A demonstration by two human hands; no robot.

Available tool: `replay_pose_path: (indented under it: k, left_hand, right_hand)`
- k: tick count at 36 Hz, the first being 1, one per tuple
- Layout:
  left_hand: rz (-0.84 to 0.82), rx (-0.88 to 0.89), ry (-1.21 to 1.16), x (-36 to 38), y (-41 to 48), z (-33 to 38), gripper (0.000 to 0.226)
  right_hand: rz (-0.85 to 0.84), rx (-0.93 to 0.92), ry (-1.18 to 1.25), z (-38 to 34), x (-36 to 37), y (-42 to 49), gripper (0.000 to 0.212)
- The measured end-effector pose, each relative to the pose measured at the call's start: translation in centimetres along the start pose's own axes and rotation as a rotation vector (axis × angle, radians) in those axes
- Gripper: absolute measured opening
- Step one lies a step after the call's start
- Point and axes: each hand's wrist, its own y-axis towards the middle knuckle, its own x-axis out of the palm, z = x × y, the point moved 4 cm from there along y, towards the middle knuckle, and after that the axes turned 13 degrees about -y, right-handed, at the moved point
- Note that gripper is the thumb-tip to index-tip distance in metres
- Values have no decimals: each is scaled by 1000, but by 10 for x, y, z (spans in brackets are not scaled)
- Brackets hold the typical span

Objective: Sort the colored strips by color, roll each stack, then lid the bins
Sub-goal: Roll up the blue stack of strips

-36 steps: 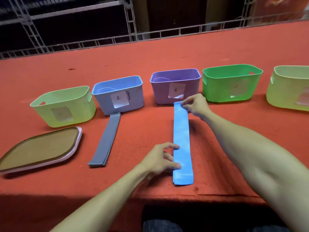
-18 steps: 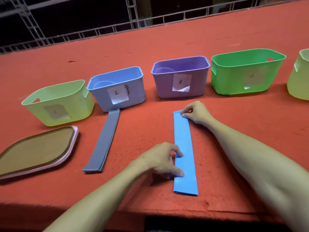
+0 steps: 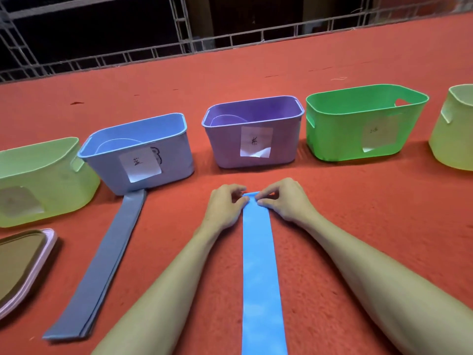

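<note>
Both forearms reach forward over the red felt tabletop (image 3: 358, 60), the left hand (image 3: 223, 206) and right hand (image 3: 286, 201) side by side, fingers curled and pinching the far end of the long bright-blue strip stack (image 3: 258, 265), which lies flat, running back toward the person, just before the purple plastic bin (image 3: 256, 134).

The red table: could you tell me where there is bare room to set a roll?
Free: behind the bins, and between green bin and right forearm. Crowded: grey strips and lid leftward; left hand and right hand pinching the blue strip's far end.
</note>
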Motion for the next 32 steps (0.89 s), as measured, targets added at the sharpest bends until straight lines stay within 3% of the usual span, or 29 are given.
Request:
replay_pose_path:
  k: [9, 14, 19, 29, 32]
  left_hand:
    - [87, 142, 17, 5, 9, -10, 9]
    - [98, 236, 5, 5, 10, -7, 10]
    - [99, 239, -24, 3, 7, -7, 12]
    - [22, 184, -75, 5, 7, -11, 6]
    - [26, 131, -109, 5, 11, -16, 24]
  right_hand:
    - [47, -20, 63, 3, 1, 0, 10]
    - [107, -2, 184, 2, -5, -1, 35]
    - [100, -29, 64, -1, -4, -2, 16]
    - [68, -54, -15, -8, -7, -6, 23]
    - [54, -52, -51, -8, -6, -6, 21]
